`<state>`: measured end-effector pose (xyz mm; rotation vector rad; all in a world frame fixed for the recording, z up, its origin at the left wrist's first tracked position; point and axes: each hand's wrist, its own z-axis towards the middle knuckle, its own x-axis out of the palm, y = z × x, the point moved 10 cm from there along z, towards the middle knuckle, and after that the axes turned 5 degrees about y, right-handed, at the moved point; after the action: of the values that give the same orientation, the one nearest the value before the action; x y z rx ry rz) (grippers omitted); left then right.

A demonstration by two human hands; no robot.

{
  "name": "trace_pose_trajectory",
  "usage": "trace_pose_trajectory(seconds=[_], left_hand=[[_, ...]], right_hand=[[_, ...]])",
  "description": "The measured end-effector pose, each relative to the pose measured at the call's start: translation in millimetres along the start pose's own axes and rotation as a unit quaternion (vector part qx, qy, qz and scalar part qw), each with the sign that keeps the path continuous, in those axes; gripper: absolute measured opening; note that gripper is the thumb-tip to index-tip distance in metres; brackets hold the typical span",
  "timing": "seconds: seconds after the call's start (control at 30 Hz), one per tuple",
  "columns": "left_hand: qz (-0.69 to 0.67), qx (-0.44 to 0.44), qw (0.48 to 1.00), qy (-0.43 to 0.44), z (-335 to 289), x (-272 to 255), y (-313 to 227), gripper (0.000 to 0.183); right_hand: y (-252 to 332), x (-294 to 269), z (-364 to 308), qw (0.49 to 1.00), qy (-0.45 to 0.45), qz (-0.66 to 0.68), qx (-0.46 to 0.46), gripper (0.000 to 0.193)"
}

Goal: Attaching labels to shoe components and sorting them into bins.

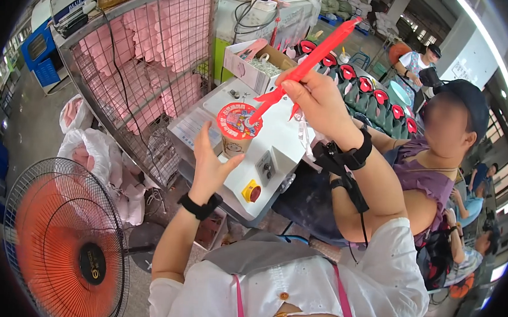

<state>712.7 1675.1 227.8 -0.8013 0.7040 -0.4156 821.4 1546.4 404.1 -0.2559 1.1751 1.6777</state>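
My right hand (321, 104) is raised above a white machine table, its fingers closed around a long red straw (321, 52) in what looks like a torn plastic wrapper. The straw slants down to the left, and its lower end meets or hovers over the lid of a drink cup (235, 148); I cannot tell whether it pierces it. Red printed film (233, 118) seals the cup's top. Beside the cup is my left hand (210, 163), thumb and fingers apart; whether it touches the cup's side is unclear. Both wrists wear black bands.
On the machine table (209, 124) are a yellow-and-red knob (252, 191) and an open carton (251, 65). A wire cage (150, 53) holds pink pieces. An orange fan (65, 246) stands at lower left. A co-worker (441, 141) sits close on the right, near a row of green-and-red items (363, 87).
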Motion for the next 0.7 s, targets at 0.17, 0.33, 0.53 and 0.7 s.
trace_pose_trajectory(seconds=[0.17,0.33,0.53,0.7], left_hand=[[-0.076,0.029,0.995,0.051,28.8,13.6,0.5,0.086],[-0.184,0.02,0.982,0.049,32.8,19.7,-10.2,0.071],[-0.154,0.037,0.986,0.051,32.9,20.4,-4.1,0.068],[-0.188,0.027,0.981,0.042,32.7,19.6,-6.1,0.066]], right_hand=[[-11.2,26.0,4.8,0.999,0.042,-0.011,0.015,0.015],[-13.0,30.1,6.9,0.998,0.047,-0.046,-0.017,0.014],[37.4,-14.4,23.3,0.998,-0.036,-0.039,-0.039,0.014],[26.7,-13.0,16.3,0.996,-0.04,0.076,-0.004,0.011]])
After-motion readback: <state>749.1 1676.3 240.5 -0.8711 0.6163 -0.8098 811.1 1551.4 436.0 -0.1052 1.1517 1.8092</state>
